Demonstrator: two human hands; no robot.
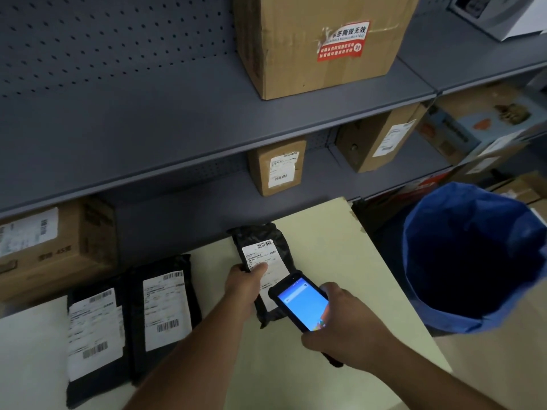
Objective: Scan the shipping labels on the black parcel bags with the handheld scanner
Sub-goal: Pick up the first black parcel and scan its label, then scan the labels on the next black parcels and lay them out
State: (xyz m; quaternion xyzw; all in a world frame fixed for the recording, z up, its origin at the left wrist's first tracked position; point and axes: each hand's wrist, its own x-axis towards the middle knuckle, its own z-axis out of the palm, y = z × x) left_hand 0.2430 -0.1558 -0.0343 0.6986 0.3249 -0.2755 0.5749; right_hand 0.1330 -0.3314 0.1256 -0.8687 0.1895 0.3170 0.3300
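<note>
Grey shelving [207, 125] with cardboard boxes [322, 45] backs our pale table [340, 250]. Two black parcel bags [130, 318] lie flat at left. Our left hand [245, 284] grips a third bag [266, 255], thumb on its label [262, 255]; our right hand [340, 321] clasps the handheld scanner [302, 304] just beside it.

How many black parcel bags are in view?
3: two flat side by side at the table's left, one held by the left hand near the scanner. None seem hidden.
</note>
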